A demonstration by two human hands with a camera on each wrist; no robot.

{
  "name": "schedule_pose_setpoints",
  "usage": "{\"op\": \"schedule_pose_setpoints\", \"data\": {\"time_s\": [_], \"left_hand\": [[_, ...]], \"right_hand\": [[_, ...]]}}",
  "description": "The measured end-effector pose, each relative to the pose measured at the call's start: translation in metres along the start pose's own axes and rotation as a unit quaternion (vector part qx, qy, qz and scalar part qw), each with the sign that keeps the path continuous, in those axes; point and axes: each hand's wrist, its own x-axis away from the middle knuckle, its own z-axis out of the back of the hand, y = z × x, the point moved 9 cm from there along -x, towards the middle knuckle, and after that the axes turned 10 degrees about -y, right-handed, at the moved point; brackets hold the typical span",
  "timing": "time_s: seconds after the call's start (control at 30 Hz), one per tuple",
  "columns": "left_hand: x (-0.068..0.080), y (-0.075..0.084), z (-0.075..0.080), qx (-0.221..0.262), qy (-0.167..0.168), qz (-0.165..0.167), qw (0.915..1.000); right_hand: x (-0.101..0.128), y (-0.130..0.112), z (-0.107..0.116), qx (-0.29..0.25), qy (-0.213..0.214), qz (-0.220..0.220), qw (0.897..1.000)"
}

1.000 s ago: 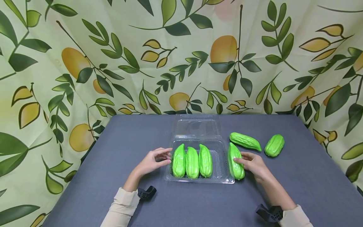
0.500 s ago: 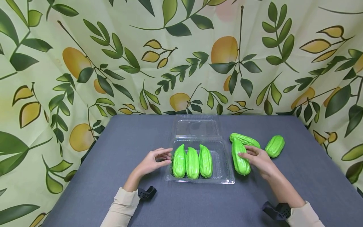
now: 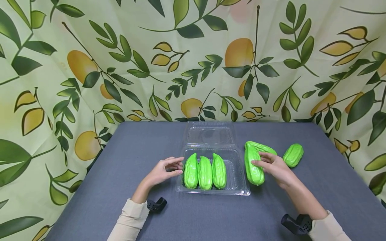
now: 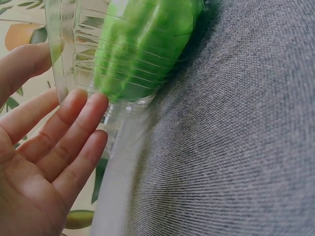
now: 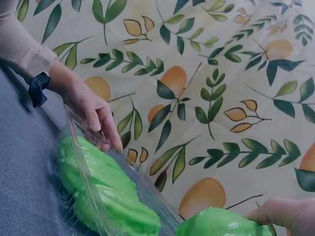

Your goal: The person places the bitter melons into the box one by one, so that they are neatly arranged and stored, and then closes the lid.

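Free tray (image 3: 238,174) strip beside gourd (image 3: 252,165)

Person, two arms in view from the forearm down.

Left hand (image 3: 163,171): bare, no rings or gloves seen; nails short and unpainted. Left sleeve (image 3: 128,221): cream long-sleeved fabric, ribbed at the cuff, ending short of the wrist. Left wrist mount (image 3: 156,204): black moulded plastic piece worn just past the cuff.

Right hand (image 3: 272,167): bare, no jewellery seen. Right sleeve (image 3: 327,229): same cream fabric, cuff at the frame's lower edge. Right wrist mount (image 3: 296,224): black plastic, small perforations visible on its face.
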Motion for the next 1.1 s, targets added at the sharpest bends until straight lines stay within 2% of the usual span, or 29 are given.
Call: {"op": "schedule_pose_setpoints", "data": {"time_s": [0.43, 1.1], "left_hand": [[0.001, 0.000, 0.000, -0.002, 0.000, 0.004, 1.0000], [0.000, -0.001, -0.001, 0.015, 0.002, 0.002, 0.9999]], "right_hand": [[-0.003, -0.015, -0.013, -0.001, 0.001, 0.035, 0.999], [-0.014, -0.032, -0.034, 0.014, -0.011, 0.054, 0.998]]}}
